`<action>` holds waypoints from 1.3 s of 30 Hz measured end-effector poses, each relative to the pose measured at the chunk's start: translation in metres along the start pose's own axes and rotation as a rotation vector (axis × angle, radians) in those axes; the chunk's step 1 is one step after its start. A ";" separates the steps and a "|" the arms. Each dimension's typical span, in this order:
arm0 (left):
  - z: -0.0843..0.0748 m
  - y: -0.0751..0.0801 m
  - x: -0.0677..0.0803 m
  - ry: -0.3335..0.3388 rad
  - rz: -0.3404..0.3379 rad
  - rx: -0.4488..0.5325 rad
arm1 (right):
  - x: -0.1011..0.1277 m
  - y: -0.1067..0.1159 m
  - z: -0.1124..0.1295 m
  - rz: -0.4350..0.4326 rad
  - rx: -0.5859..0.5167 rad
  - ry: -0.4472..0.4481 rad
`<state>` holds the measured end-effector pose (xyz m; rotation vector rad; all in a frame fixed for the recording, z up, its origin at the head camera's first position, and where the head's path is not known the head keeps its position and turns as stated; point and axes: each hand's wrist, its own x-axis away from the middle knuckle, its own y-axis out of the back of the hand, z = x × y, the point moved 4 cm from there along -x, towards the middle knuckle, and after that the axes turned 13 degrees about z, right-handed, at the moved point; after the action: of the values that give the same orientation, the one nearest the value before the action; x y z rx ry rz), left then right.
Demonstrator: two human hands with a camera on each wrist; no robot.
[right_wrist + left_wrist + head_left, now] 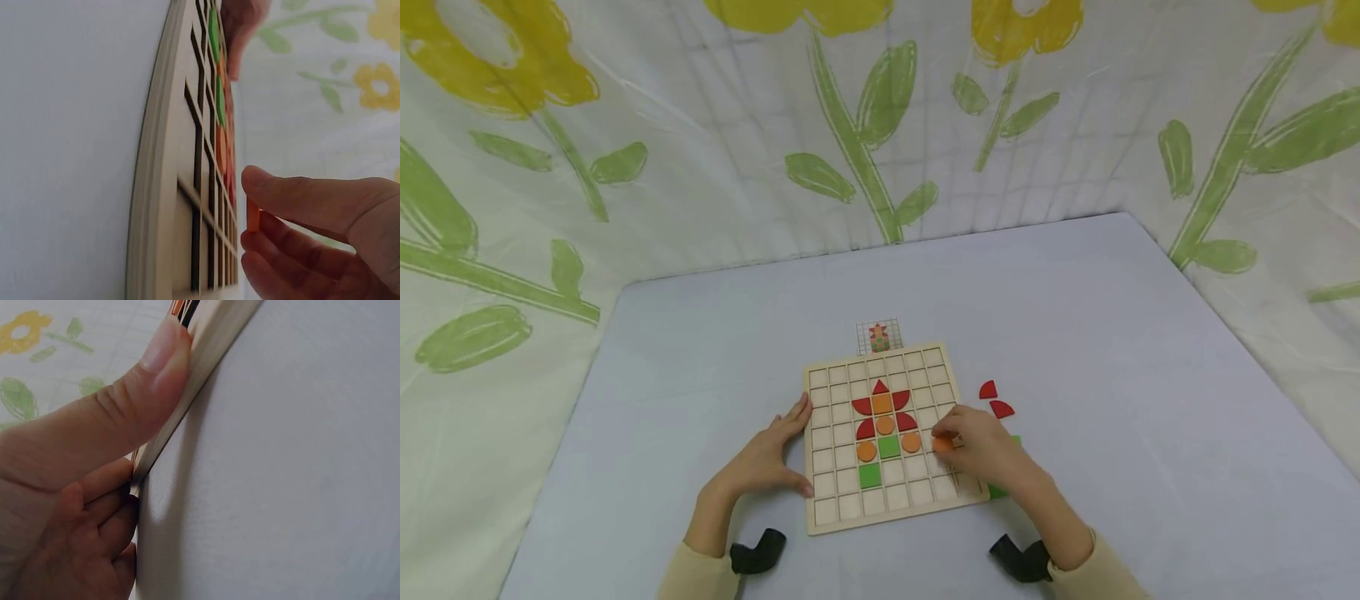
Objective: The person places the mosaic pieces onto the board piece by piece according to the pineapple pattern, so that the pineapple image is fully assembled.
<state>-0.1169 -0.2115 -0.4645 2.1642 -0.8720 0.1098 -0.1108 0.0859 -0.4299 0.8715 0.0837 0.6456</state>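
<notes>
Left hand (771, 458) rests with relaxed fingers against the left edge of the wooden grid board (842, 517); right hand (981, 450) pinches an orange piece (942, 445) over the board's right side (red pieces (994, 400) lie right).

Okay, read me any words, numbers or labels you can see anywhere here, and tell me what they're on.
No readable text anywhere.
Pattern card behind the wooden grid board: only a small picture of the flower design, no words legible.
Board, coloured pieces, table cover and flowered backdrop: no writing, numbers or logos.
</notes>
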 end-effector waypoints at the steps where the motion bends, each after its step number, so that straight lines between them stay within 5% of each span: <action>1: 0.000 0.000 0.000 0.001 -0.001 -0.001 | -0.002 -0.003 0.004 0.010 0.005 0.018; 9: 0.001 0.000 -0.001 -0.003 0.000 0.003 | -0.019 -0.030 0.031 0.110 0.011 0.151; 19: 0.000 -0.001 0.001 -0.004 0.005 0.020 | -0.025 -0.046 0.040 0.119 0.058 0.176; 32: 0.000 0.000 0.001 -0.010 -0.001 0.012 | -0.020 -0.039 0.041 0.092 0.067 0.166; 39: 0.001 -0.001 -0.001 -0.008 0.003 0.001 | 0.003 -0.007 0.005 0.047 -0.079 0.054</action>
<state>-0.1171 -0.2117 -0.4660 2.1657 -0.8800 0.1029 -0.1038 0.0807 -0.4312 0.7819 0.0860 0.7117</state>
